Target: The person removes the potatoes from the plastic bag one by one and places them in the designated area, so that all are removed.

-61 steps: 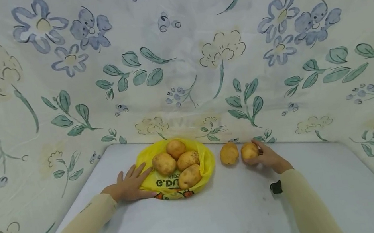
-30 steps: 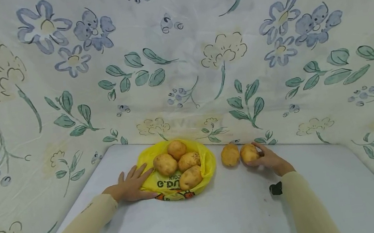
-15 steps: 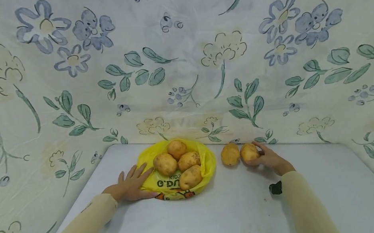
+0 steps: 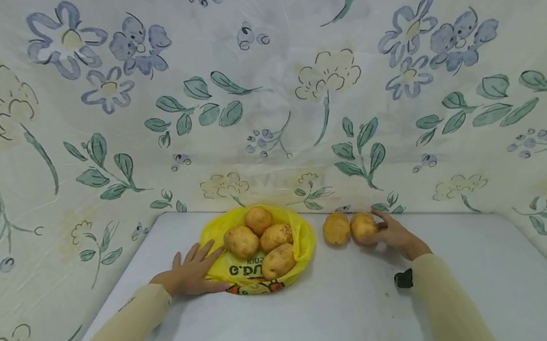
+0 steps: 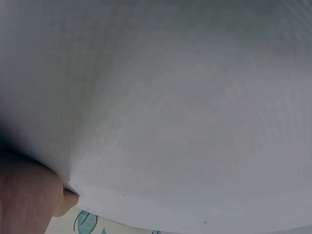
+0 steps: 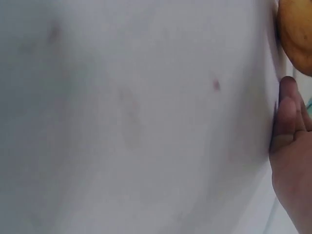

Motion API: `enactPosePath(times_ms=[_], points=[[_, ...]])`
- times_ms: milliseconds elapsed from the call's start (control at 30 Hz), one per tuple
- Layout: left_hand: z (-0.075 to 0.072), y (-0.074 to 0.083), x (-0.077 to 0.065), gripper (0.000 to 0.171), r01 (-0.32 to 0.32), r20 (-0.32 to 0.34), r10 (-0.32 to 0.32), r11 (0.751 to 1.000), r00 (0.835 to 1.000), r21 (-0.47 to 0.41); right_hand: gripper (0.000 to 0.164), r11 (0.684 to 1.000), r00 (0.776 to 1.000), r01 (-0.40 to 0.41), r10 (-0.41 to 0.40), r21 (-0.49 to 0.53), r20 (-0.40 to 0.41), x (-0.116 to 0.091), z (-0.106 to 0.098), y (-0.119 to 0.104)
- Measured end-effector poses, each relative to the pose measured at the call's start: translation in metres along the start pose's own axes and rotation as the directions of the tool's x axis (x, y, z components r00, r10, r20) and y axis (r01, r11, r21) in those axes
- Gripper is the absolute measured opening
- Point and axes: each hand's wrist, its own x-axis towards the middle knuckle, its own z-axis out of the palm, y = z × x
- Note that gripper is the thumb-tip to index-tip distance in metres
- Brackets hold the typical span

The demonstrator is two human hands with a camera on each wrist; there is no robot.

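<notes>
Four-finger spread and flat, my left hand (image 4: pixel 190 272) rests on the left edge of a yellow plastic bag (image 4: pixel 305 239). Several potatoes lie on the opened bag, among them a front potato (image 4: pixel 278 261). Right of the bag, two potatoes sit side by side on the white table: an inner potato (image 4: pixel 336 229) and an outer potato (image 4: pixel 363 228). My right hand (image 4: pixel 399 235) is at the outer potato's right side, its fingers extended beside it. In the right wrist view, the fingertips are just below a potato (image 6: pixel 298 36); whether they touch is unclear.
The white table (image 4: pixel 287 333) ends at a floral-patterned sheet (image 4: pixel 272 88) behind and at both sides. A small black object (image 4: pixel 403 279) is at the right cuff. Faint brown marks spot the tabletop near the front.
The right hand's thumb has drawn back from under the outer potato, and its grip has loosened. That potato has shifted slightly left, towards the inner one. The left hand stays put.
</notes>
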Motion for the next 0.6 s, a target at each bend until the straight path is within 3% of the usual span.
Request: enactPosePath(times_ms=[167, 267, 333, 467, 600], points=[[-0.002, 0.002, -0.001, 0.105, -0.004, 0.001, 0.004, 1.0, 1.0, -0.005, 0.107, 0.999, 0.999, -0.032, 0.03, -0.042, -0.041, -0.007, -0.013, -0.001], [-0.003, 0.005, -0.002, 0.104, -0.007, -0.001, 0.007, 1.0, 1.0, -0.017, 0.104, 0.997, 0.99, -0.048, 0.041, -0.053, -0.134, -0.011, -0.022, -0.005], [-0.003, 0.005, -0.004, 0.103, -0.004, 0.0, 0.004, 1.0, 1.0, -0.014, 0.098, 0.996, 0.974, -0.037, 0.018, -0.079, -0.227, -0.014, -0.027, -0.007], [-0.003, 0.004, -0.006, 0.103, -0.004, -0.004, 0.004, 1.0, 1.0, -0.016, 0.091, 0.982, 0.919, -0.019, -0.056, -0.186, -0.39, -0.018, -0.033, -0.01], [-0.003, 0.004, -0.006, 0.103, 0.0, -0.004, 0.0, 1.0, 1.0, -0.012, 0.094, 0.953, 0.896, -0.065, -0.075, -0.296, -0.438, -0.022, -0.038, -0.005]])
